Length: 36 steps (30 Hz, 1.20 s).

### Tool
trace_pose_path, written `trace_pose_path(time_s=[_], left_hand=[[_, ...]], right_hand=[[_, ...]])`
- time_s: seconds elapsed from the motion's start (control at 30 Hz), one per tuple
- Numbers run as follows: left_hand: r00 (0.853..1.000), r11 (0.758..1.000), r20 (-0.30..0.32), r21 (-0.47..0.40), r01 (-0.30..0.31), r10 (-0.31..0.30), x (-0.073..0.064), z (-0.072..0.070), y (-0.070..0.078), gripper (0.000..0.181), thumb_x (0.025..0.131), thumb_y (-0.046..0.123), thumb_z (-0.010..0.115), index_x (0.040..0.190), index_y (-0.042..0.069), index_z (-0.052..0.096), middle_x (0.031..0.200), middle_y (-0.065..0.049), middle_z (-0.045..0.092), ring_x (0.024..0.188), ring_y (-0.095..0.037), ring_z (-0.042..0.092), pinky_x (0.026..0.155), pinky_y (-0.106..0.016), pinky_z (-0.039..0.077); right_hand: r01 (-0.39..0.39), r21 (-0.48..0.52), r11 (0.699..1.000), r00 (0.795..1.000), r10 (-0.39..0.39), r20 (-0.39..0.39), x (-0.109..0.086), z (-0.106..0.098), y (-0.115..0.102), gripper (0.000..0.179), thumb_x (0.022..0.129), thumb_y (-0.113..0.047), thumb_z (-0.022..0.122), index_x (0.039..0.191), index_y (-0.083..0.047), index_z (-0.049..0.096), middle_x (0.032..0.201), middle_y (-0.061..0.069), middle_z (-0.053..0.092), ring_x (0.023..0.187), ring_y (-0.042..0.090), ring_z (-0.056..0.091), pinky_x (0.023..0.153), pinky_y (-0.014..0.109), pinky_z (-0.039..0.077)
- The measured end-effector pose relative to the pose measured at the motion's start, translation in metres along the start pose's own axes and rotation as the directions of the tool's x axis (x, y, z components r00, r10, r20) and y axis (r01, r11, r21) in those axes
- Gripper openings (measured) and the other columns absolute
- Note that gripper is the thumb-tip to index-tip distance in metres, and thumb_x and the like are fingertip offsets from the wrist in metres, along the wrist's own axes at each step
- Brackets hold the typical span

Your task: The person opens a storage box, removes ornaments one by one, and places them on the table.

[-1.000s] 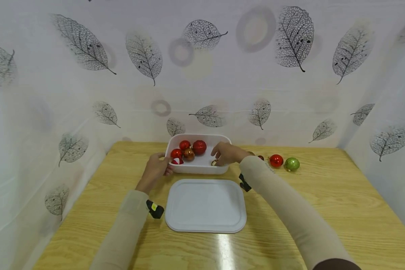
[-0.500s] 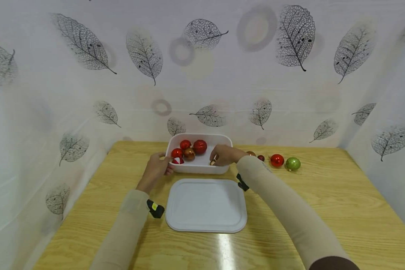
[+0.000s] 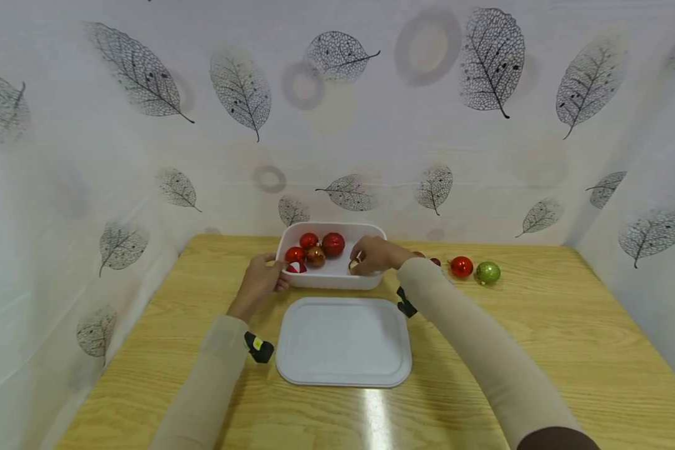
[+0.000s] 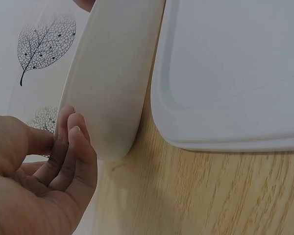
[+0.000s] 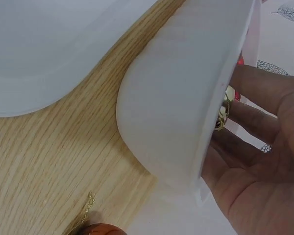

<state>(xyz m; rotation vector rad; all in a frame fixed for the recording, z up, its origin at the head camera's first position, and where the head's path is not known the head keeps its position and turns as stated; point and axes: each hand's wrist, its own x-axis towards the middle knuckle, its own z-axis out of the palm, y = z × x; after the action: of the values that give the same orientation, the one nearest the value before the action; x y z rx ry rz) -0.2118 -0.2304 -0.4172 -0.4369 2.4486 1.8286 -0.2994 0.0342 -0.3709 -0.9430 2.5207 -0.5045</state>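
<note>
A white plastic box (image 3: 332, 282) stands near the back of the table. My left hand (image 3: 260, 279) pinches its left front corner, thumb at the rim and fingers against the outer wall (image 4: 108, 78). My right hand (image 3: 375, 255) reaches over the right end and holds a shiny gold Christmas bauble (image 3: 353, 267) inside the box. In the right wrist view, the gold bauble (image 5: 224, 111) with its cord shows between the fingers, partly hidden by the rim. At the box's left lie several red baubles (image 3: 333, 244), a copper bauble (image 3: 315, 257) and a red-and-white one (image 3: 296, 267).
A white lid (image 3: 344, 340) lies flat in front of the box. To the right, on the wooden table (image 3: 562, 325), are a red bauble (image 3: 461, 267), a green glittery bauble (image 3: 488, 273), a small dark red bauble (image 3: 435, 262) and a copper one (image 3: 419, 255) partly behind the sleeve.
My right hand has shifted slightly left and back within the box, and the gold bauble has moved a little left with it. The left hand stays at the corner.
</note>
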Motion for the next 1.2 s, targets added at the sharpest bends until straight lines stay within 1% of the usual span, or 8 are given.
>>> trace_pose_path(time_s=[0.17, 0.27, 0.4, 0.57, 0.7, 0.87, 1.03, 1.2], left_hand=[[1.000, 1.000, -0.008, 0.003, -0.001, 0.001, 0.000, 0.000, 0.000, 0.045, 0.107, 0.014, 0.047, 0.145, -0.009, 0.044, 0.079, -0.012, 0.071, 0.060, -0.013, 0.065, 0.057, -0.024, 0.057], [1.000, 1.000, -0.012, 0.006, 0.005, -0.004, 0.000, 0.001, -0.001, 0.045, 0.107, 0.015, 0.048, 0.146, -0.009, 0.043, 0.079, -0.012, 0.071, 0.061, -0.012, 0.065, 0.057, -0.024, 0.057], [1.000, 1.000, -0.011, 0.014, 0.012, -0.012, 0.000, 0.002, -0.001, 0.046, 0.107, 0.015, 0.048, 0.146, -0.008, 0.043, 0.081, -0.013, 0.070, 0.062, -0.013, 0.065, 0.060, -0.026, 0.059], [1.000, 1.000, -0.008, 0.019, 0.014, -0.014, 0.000, 0.001, -0.001, 0.046, 0.108, 0.016, 0.047, 0.147, -0.007, 0.042, 0.083, -0.014, 0.070, 0.064, -0.013, 0.066, 0.062, -0.027, 0.060], [1.000, 0.999, -0.006, 0.023, 0.026, -0.026, 0.000, 0.001, 0.001, 0.048, 0.108, 0.018, 0.047, 0.148, -0.007, 0.041, 0.085, -0.014, 0.071, 0.066, -0.014, 0.066, 0.061, -0.025, 0.058], [0.999, 0.999, 0.002, 0.014, 0.035, -0.035, -0.001, 0.000, 0.002, 0.049, 0.108, 0.019, 0.046, 0.148, -0.008, 0.040, 0.087, -0.014, 0.071, 0.068, -0.015, 0.066, 0.061, -0.023, 0.058], [1.000, 1.000, -0.003, 0.013, 0.022, -0.022, -0.002, 0.001, 0.000, 0.046, 0.108, 0.017, 0.046, 0.146, -0.009, 0.042, 0.083, -0.013, 0.071, 0.065, -0.013, 0.065, 0.059, -0.023, 0.057], [1.000, 1.000, -0.007, 0.003, 0.000, 0.000, -0.001, 0.002, -0.001, 0.044, 0.108, 0.016, 0.046, 0.143, -0.010, 0.045, 0.080, -0.012, 0.070, 0.061, -0.012, 0.065, 0.057, -0.022, 0.056]], right_hand=[[0.008, 0.101, 0.995, 1.000, -0.007, -0.016, -0.004, -0.005, 0.006, 0.037, 0.094, -0.017, 0.073, 0.124, 0.005, 0.068, 0.119, 0.019, 0.069, 0.110, 0.030, 0.065, 0.096, 0.040, 0.054], [0.018, 0.130, 0.991, 0.999, -0.013, -0.036, -0.007, -0.008, 0.010, 0.039, 0.093, -0.017, 0.074, 0.125, 0.004, 0.068, 0.118, 0.017, 0.070, 0.109, 0.030, 0.066, 0.097, 0.042, 0.054], [0.032, 0.135, 0.990, 0.998, -0.024, -0.063, -0.016, -0.016, 0.013, 0.040, 0.093, -0.019, 0.074, 0.125, 0.004, 0.067, 0.116, 0.016, 0.071, 0.109, 0.030, 0.067, 0.097, 0.043, 0.054], [0.004, 0.146, 0.989, 0.995, 0.011, -0.104, -0.029, -0.028, 0.017, 0.040, 0.093, -0.022, 0.074, 0.125, 0.001, 0.068, 0.117, 0.018, 0.070, 0.111, 0.032, 0.065, 0.095, 0.045, 0.055], [-0.014, 0.199, 0.980, 0.990, 0.041, -0.132, -0.039, -0.035, 0.022, 0.042, 0.093, -0.023, 0.075, 0.126, 0.002, 0.066, 0.118, 0.020, 0.069, 0.110, 0.033, 0.065, 0.094, 0.047, 0.055], [-0.032, 0.241, 0.970, 0.985, 0.071, -0.155, -0.052, -0.042, 0.028, 0.043, 0.093, -0.022, 0.075, 0.126, 0.002, 0.064, 0.117, 0.019, 0.069, 0.106, 0.032, 0.066, 0.092, 0.046, 0.056], [-0.055, 0.264, 0.963, 0.981, 0.101, -0.163, -0.064, -0.048, 0.033, 0.038, 0.092, -0.022, 0.076, 0.122, 0.000, 0.065, 0.116, 0.018, 0.069, 0.106, 0.032, 0.066, 0.091, 0.047, 0.056], [-0.054, 0.252, 0.966, 0.978, 0.103, -0.184, -0.074, -0.048, 0.043, 0.042, 0.091, -0.023, 0.077, 0.124, 0.001, 0.064, 0.117, 0.020, 0.067, 0.107, 0.033, 0.064, 0.090, 0.048, 0.057]])
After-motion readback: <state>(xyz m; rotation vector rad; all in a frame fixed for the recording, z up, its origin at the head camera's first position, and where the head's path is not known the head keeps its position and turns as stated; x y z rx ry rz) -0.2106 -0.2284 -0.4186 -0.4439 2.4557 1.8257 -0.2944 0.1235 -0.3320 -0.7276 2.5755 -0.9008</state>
